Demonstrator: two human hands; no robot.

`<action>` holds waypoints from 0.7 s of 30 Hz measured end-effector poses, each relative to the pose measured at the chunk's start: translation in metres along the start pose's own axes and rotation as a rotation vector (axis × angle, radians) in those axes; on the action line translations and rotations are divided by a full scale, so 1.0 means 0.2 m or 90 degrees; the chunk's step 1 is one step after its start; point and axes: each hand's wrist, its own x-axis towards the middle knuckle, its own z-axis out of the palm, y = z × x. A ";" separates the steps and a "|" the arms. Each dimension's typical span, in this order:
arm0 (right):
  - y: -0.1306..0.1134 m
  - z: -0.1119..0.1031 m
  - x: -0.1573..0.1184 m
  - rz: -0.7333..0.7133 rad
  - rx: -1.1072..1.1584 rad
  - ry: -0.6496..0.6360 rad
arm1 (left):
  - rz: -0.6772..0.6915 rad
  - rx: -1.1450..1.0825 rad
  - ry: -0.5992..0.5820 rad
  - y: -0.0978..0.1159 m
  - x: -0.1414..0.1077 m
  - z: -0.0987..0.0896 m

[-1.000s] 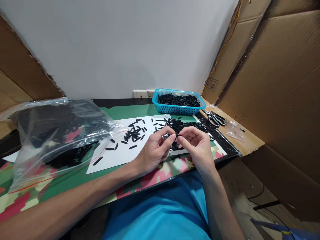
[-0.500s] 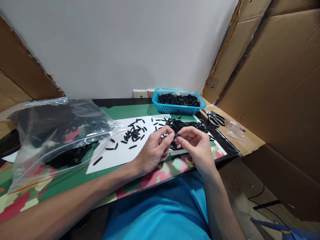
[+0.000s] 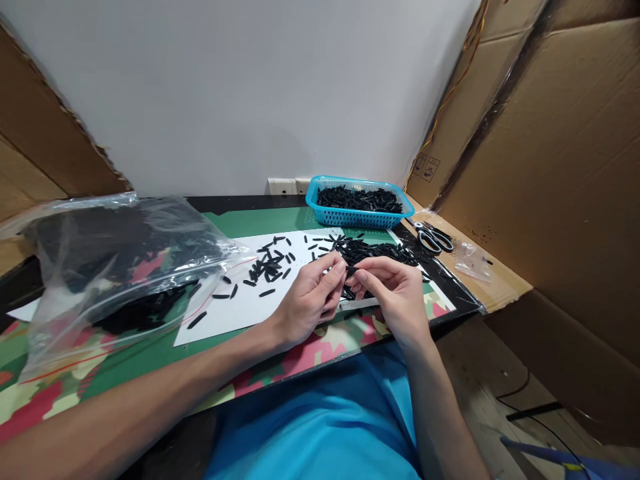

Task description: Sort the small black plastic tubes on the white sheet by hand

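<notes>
My left hand (image 3: 316, 288) and my right hand (image 3: 393, 290) meet over the front of a pile of small black pieces (image 3: 367, 250). Between their fingertips is a small black piece (image 3: 351, 271), pinched from both sides. The fingers of each hand are curled, and they hide part of the pile. More black strips (image 3: 269, 265) lie scattered on a white sheet (image 3: 215, 320) to the left of my hands. Behind the pile, a blue basket (image 3: 360, 217) holds many similar black pieces.
A clear zip bag (image 3: 125, 260) with black pieces inside lies at the left. Scissors (image 3: 434, 239) and a small plastic bag (image 3: 471, 262) are at the right, beside a cardboard wall (image 3: 550, 167). A white wall (image 3: 250, 87) stands behind the table.
The fingertips of my right hand have shifted slightly around the black piece, which now shows more clearly between my hands. The view has moved very slightly.
</notes>
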 end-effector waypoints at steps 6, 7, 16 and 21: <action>-0.03 0.02 -0.01 -0.147 -0.123 0.084 | -0.024 -0.033 0.017 0.00 0.02 -0.01; -0.05 0.03 0.00 -0.201 -0.134 0.121 | -0.031 -0.043 0.023 0.01 0.02 -0.02; -0.20 -0.01 0.38 -0.423 -0.342 0.337 | -0.119 -0.120 0.096 0.04 0.04 -0.07; -0.12 -0.06 0.31 -0.178 -0.468 0.114 | -0.121 -0.123 0.085 0.02 0.04 -0.08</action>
